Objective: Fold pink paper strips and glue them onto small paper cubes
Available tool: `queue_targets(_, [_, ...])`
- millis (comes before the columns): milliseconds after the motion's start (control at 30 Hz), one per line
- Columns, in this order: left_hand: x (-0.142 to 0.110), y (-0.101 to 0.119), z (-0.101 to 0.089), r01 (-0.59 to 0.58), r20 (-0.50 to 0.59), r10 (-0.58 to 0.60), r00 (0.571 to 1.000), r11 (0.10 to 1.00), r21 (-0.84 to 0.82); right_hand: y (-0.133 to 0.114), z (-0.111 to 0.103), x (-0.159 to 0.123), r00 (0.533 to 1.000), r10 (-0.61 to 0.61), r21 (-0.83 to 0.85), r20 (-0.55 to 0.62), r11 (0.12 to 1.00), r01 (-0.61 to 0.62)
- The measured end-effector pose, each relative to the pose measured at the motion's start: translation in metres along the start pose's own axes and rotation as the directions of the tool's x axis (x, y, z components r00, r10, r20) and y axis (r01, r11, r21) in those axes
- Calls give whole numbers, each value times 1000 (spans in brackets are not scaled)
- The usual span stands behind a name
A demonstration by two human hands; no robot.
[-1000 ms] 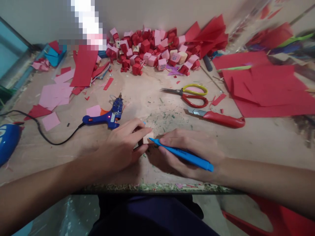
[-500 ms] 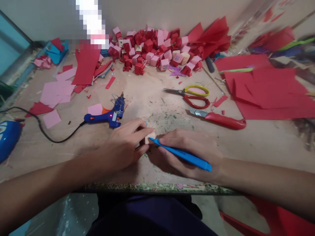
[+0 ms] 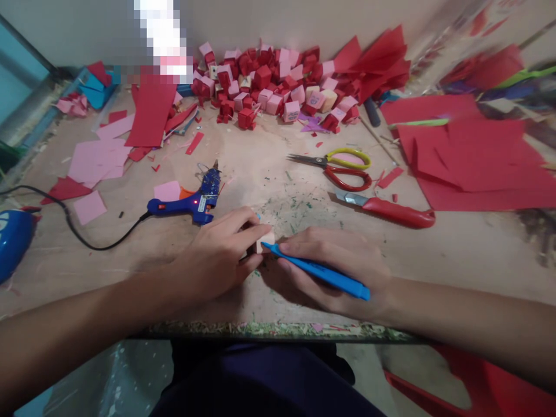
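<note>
Near the table's front edge, my left hand (image 3: 223, 246) is closed around a small pale block (image 3: 266, 240), whose far side is hidden by the fingers. A bit of blue, perhaps a marker cap, shows behind the left fingertips. My right hand (image 3: 336, 263) grips a blue marker (image 3: 324, 273) like a pen. Its tip touches or nearly touches the block's near face. Green and dark shavings (image 3: 299, 205) lie scattered just beyond both hands.
A blue glue gun (image 3: 186, 204) with a lit red light lies left, its black cord trailing. Scissors (image 3: 347, 168) and a red-handled utility knife (image 3: 386, 209) lie right. Behind is a heap of red and pink paper-covered cubes (image 3: 273, 104). Red sheets (image 3: 473, 159) are at right.
The marker's rear end has shifted slightly left and up, while its tip stays at the block. My left hand keeps its hold. The whole view shifts slightly.
</note>
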State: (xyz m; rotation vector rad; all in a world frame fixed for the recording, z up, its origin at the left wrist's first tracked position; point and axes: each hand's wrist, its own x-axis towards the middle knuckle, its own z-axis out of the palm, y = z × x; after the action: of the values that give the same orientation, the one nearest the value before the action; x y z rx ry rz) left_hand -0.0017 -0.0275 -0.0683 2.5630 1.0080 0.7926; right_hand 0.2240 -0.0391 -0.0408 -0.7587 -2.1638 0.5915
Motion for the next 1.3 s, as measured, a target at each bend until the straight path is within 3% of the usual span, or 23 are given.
queue_targets(533, [1, 1, -2, -14, -4, 14, 1000, 1000, 3, -1, -1, -1, 1000, -13, -72, 11, 997, 14])
queue_targets(900, [1, 0, -1, -9, -5, 9, 1000, 1000, 9, -5, -1, -1, 997, 73, -67, -11, 995, -74])
queue_targets(1300, [2, 0, -3, -7, 3, 7, 1000, 1000, 11, -4, -4, -1, 999, 33, -113, 4, 993, -32])
